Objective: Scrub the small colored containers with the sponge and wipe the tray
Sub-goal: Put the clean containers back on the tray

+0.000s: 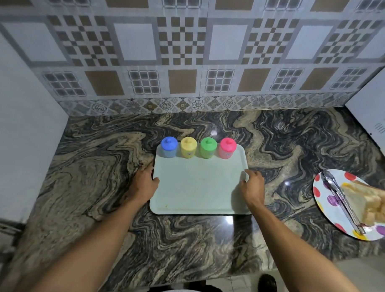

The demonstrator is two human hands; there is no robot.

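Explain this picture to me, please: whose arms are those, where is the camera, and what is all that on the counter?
No machine here: a person wears a camera on the head, looking down at their own arms. The left hand and right hand grip the side edges of a pale tray on a marbled counter. Along the tray's far edge stand four small lidded containers: blue, yellow, green and pink. To the right, a spotted plate carries tongs and bread. No sponge is visible.
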